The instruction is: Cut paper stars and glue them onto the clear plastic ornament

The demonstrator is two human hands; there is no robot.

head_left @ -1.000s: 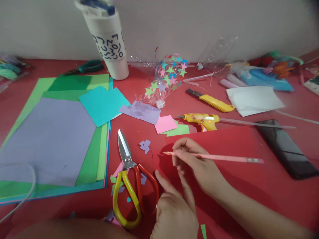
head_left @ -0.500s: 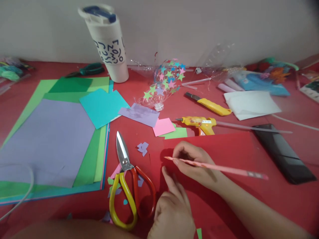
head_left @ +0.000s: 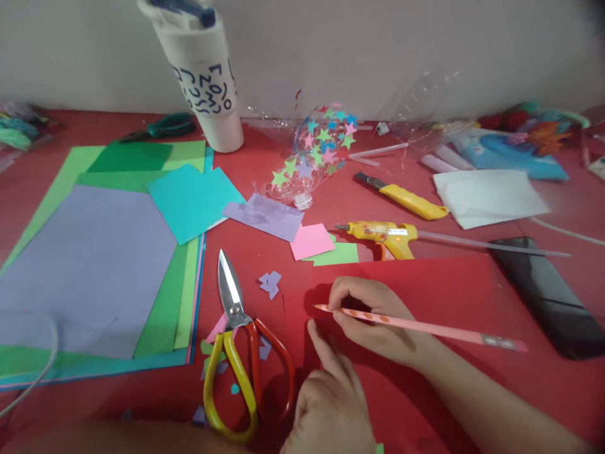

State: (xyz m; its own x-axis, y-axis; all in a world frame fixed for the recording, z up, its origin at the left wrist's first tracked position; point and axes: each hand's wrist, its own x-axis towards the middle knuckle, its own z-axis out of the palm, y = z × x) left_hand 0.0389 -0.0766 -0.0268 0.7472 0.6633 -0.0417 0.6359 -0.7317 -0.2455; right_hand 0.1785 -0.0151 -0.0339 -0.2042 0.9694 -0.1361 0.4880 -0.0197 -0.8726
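Red sheet (head_left: 449,290) at 4 o'clock, lower edges lost vs. the red table (head_left: 271,255). L hand (head_left: 331,391), 6 o'clock: wrist cut off, palm hidden, can't tell if it's gripping; index stretched twd 11 over the sheet. R hand (head_left: 385,337), 4 o'clock: fingers bent, pinching pink pencil (head_left: 420,326) nr its tip, eraser twd 3; tip contact unclear.

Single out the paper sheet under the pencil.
The large red paper sheet, beneath the slender pink pencil in the right hand; the large purple paper sheet and notched turquoise paper piece lie farther left.
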